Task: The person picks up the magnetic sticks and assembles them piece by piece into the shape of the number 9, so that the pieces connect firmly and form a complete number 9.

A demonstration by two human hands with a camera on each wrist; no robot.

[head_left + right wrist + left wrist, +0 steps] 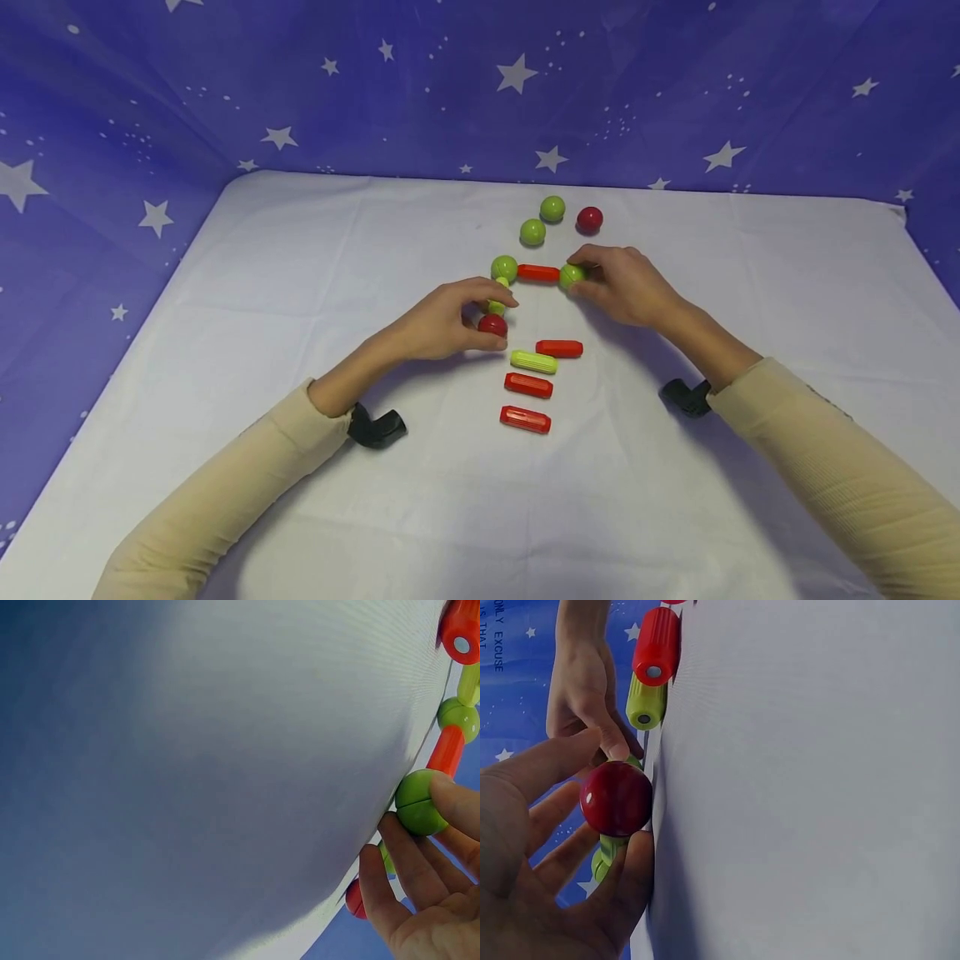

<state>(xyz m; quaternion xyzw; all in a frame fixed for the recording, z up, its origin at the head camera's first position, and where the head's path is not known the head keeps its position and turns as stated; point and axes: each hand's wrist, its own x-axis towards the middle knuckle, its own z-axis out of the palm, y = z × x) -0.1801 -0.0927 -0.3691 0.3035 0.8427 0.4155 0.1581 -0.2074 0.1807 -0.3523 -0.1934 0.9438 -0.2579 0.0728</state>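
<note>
A red ball (492, 324) is pinched between the thumb and curled fingers of the left hand (442, 321), pressed at the near end of a short green rod (498, 295) that runs away from that hand up to a green ball (504, 267). From that ball a red rod (537, 272) leads across to a second green ball (572, 275), which is gripped at the fingertips of the right hand (626, 286); in the right wrist view the thumb and fingers are seen curled round it. The step in hand is judged to be the joining of the red ball to the free end of the green rod, with the far corner of the chain steadied by the right hand (whether ball and rod are already seated cannot be told, since the joint is covered by the fingers). Just beside the left hand, toward the person, four loose rods lie in a row: a red rod (558, 348), a ribbed green rod (533, 362), and two more red ones (528, 385) (525, 419). Beyond the right hand, two green balls (552, 208) (532, 232) and a red one (589, 219) rest on the white cloth (300, 250). The next move is judged to call for a gentle release of the red ball without the chain being twisted, and then for a loose rod to be reached for.
</note>
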